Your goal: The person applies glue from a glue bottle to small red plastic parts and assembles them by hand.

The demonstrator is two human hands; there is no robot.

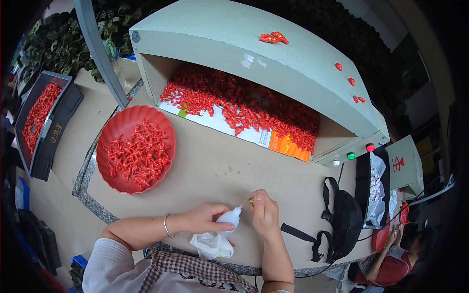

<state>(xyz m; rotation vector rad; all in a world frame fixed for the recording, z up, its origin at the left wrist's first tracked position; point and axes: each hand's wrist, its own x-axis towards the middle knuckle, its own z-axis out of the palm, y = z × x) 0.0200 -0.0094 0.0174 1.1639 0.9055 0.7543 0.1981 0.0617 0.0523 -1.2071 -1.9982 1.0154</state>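
While the left hand (202, 219) grasps a white squeeze bottle (231, 218) right of the red bowl (132, 113) and the right hand (265, 214) pinches a small piece (251, 200), oversqueezing could flood the piece.

both hands (207, 219) (264, 213) curl inward, near but apart.
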